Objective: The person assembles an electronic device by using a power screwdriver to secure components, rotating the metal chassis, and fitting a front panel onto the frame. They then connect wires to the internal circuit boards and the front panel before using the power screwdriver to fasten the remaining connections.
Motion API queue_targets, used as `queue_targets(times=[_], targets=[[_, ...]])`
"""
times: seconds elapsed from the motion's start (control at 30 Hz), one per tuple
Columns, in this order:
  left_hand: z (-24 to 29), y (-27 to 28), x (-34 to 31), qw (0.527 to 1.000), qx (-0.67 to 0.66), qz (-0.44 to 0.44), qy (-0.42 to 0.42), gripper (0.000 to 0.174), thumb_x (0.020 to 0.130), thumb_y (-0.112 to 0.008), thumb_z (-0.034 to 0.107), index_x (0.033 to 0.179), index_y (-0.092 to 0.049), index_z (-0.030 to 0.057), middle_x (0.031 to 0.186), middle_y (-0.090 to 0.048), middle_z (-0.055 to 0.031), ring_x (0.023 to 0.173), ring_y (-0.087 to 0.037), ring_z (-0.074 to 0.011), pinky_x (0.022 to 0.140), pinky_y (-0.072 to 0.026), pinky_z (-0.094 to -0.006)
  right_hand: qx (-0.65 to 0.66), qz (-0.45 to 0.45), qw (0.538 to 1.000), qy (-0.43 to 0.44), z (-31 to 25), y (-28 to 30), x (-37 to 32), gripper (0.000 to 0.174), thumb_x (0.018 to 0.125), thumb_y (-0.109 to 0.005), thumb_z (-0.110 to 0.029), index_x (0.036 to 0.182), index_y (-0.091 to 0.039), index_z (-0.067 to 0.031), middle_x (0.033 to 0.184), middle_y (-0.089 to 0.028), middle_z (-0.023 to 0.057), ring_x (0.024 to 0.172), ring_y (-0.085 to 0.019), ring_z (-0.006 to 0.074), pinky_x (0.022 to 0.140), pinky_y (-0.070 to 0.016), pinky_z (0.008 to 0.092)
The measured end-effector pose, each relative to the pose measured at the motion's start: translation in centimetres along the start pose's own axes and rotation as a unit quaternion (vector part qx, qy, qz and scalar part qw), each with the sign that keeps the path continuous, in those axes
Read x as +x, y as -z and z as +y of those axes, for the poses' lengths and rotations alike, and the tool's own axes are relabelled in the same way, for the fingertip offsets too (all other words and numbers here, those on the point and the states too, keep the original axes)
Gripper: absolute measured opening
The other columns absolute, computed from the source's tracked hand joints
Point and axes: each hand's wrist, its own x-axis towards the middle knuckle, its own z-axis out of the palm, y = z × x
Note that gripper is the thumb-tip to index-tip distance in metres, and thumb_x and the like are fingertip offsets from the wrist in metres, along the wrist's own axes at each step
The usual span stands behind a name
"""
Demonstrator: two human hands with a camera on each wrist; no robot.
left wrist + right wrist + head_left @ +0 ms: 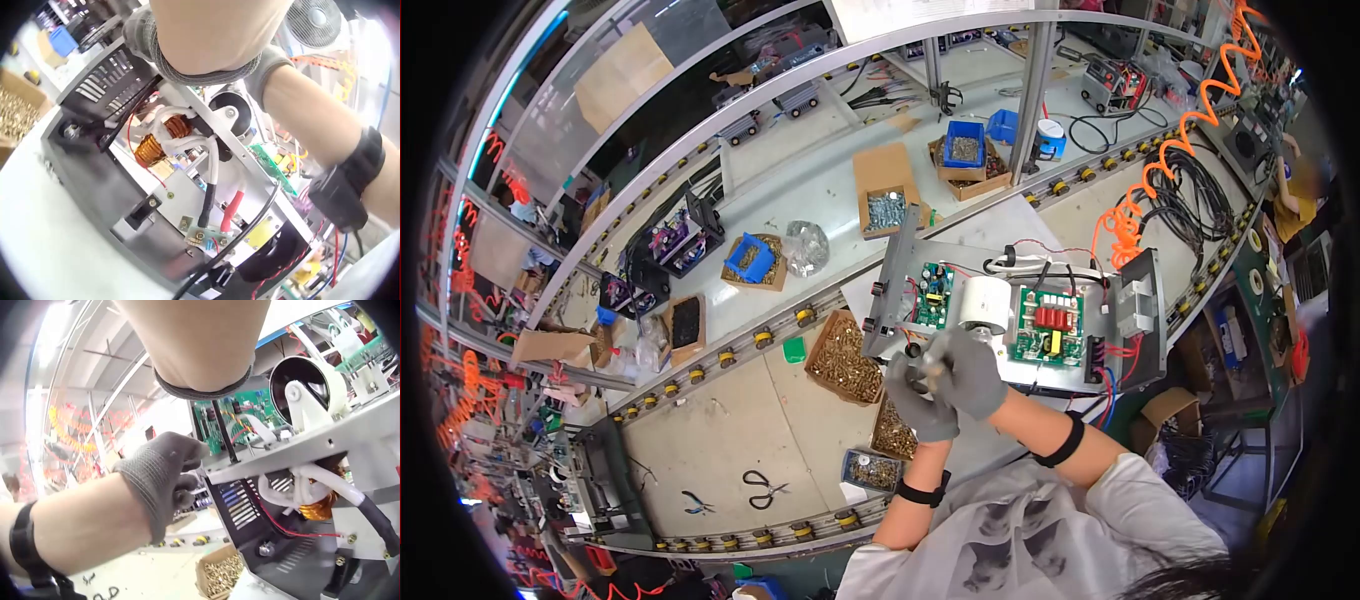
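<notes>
Grey-gloved left hand (918, 402) and right hand (972, 372) meet at an open metal chassis (894, 285) holding green circuit boards (1048, 326); fingers curled, grip unclear.

Bare worktop (710, 430) is lying open across the lower left of the head view, with only scissors (762, 488) and pliers (695, 503) sitting near its front edge. Screw boxes (845, 355) are crowding the centre, while the opened chassis (1040, 300) and its wires are blocking the centre right.

Scissors (762, 488) beside pliers (694, 502) on bench (700, 440); blue bin (949, 145) of screws; orange coiled hose (1190, 118) overhead.
</notes>
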Motion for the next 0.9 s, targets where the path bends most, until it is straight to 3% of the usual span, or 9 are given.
queue_targets(times=[0.03, 0.1, 0.13, 0.23, 0.3, 0.37, 0.57, 0.63, 0.9], targets=[[-0.4, 0.1, 0.2, 1.0, 0.0, -0.001, -0.004, 0.037, 0.087, -0.057, 0.024, 0.113, -0.046, -0.0002, 0.097, -0.05, -0.0071, 0.084, -0.048, -0.0136, 0.067, -0.0407, -0.0274, 0.001, 0.003, 1.0, 0.002, -0.8, 0.8, 0.1, 0.009, 0.08, -0.06, -0.008, 0.084, -0.052, -0.0083, 0.08, -0.061, 0.0083, 0.066, -0.062, 0.0252, 0.057, -0.0481, 0.0331], [-3.2, 0.3, 0.3, 0.914, -0.342, -0.095, 0.199, 0.033, 0.086, -0.056, 0.028, 0.099, -0.054, -0.0011, 0.088, -0.057, -0.0115, 0.074, -0.053, -0.0201, 0.064, -0.0421, -0.0304, 0.039, -0.158, 0.987, 0.009, -1.6, 2.2, 0.7, 0.008, 0.079, -0.062, -0.011, 0.083, -0.055, -0.0075, 0.079, -0.06, 0.0095, 0.069, -0.062, 0.025, 0.06, -0.0484, 0.0336], [-6.7, 0.0, -0.3, 0.991, -0.064, -0.077, -0.089, 0.026, 0.092, -0.045, 0.021, 0.1, -0.054, -0.0016, 0.089, -0.057, -0.0083, 0.075, -0.052, -0.0157, 0.064, -0.042, -0.0282, 0.109, -0.127, 0.986, -0.02, -1.6, 2.8, 1.3, 0.009, 0.078, -0.062, -0.01, 0.086, -0.059, -0.0075, 0.081, -0.061, 0.0104, 0.071, -0.062, 0.0251, 0.062, -0.0487, 0.0345], [-3.2, 2.2, 0.9, 0.991, 0.051, -0.111, 0.045, 0.033, 0.09, -0.049, 0.03, 0.089, -0.057, -0.002, 0.073, -0.059, -0.0177, 0.065, -0.057, -0.0326, 0.061, -0.0437, -0.0376, -0.085, 0.067, 0.993, -0.048, 2.7, 1.0, 3.0, 0.015, 0.077, -0.061, -0.007, 0.091, -0.062, -0.0089, 0.082, -0.062, 0.0107, 0.072, -0.062, 0.027, 0.064, -0.0491, 0.0354], [-1.8, 2.6, 1.9, 0.987, 0.093, -0.118, 0.056, 0.033, 0.09, -0.045, 0.031, 0.087, -0.06, 0.0017, 0.07, -0.06, -0.0186, 0.065, -0.059, -0.0367, 0.061, -0.0445, -0.0438, -0.156, 0.065, 0.985, -0.031, 2.5, 0.8, 3.5, 0.02, 0.076, -0.057, -0.004, 0.094, -0.063, -0.0099, 0.085, -0.063, 0.011, 0.075, -0.062, 0.0292, 0.067, -0.0498, 0.0379], [-1.1, 2.9, 2.8, 0.925, 0.311, -0.196, 0.099, 0.031, 0.086, -0.045, 0.029, 0.083, -0.063, 0.004, 0.071, -0.063, -0.018, 0.072, -0.062, -0.0336, 0.065, -0.045, -0.043, -0.308, -0.131, 0.934, -0.123, 1.6, 0.2, 4.1, 0.029, 0.077, -0.055, -0.005, 0.104, -0.06, -0.0114, 0.095, -0.062, 0.0096, 0.09, -0.061, 0.0273, 0.076, -0.0489, 0.0426], [-2.0, 2.7, 4.8, 0.919, 0.28, -0.248, 0.124, 0.033, 0.083, -0.045, 0.029, 0.09, -0.065, 0.0036, 0.085, -0.062, -0.0231, 0.082, -0.06, -0.0386, 0.072, -0.0452, -0.0439, -0.238, -0.266, 0.905, -0.234, 2.9, -0.1, 7.5, 0.023, 0.071, -0.059, -0.012, 0.09, -0.07, -0.0104, 0.093, -0.068, 0.0126, 0.088, -0.065, 0.0282, 0.079, -0.0499, 0.0376], [-3.8, 2.6, 5.1, 0.908, 0.273, -0.296, 0.116, 0.035, 0.084, -0.044, 0.031, 0.102, -0.061, 0.0061, 0.087, -0.064, -0.021, 0.084, -0.059, -0.0407, 0.074, -0.0454, -0.0463, -0.079, -0.357, 0.908, -0.205, 4.9, 0.1, 8.1, 0.027, 0.068, -0.058, -0.01, 0.092, -0.071, -0.0115, 0.094, -0.067, 0.0122, 0.087, -0.064, 0.0302, 0.079, -0.0492, 0.0365], [-5.6, 1.4, 6.0, 0.95, 0.056, -0.265, 0.157, 0.044, 0.077, -0.046, 0.005, 0.119, -0.055, -0.0014, 0.101, -0.063, -0.0148, 0.088, -0.061, -0.0234, 0.078, -0.0473, -0.032, -0.145, -0.256, 0.948, -0.124, 3.9, -0.4, 6.5, 0.03, 0.072, -0.059, -0.016, 0.099, -0.07, -0.0114, 0.099, -0.066, 0.0127, 0.089, -0.062, 0.0299, 0.081, -0.0481, 0.036]])
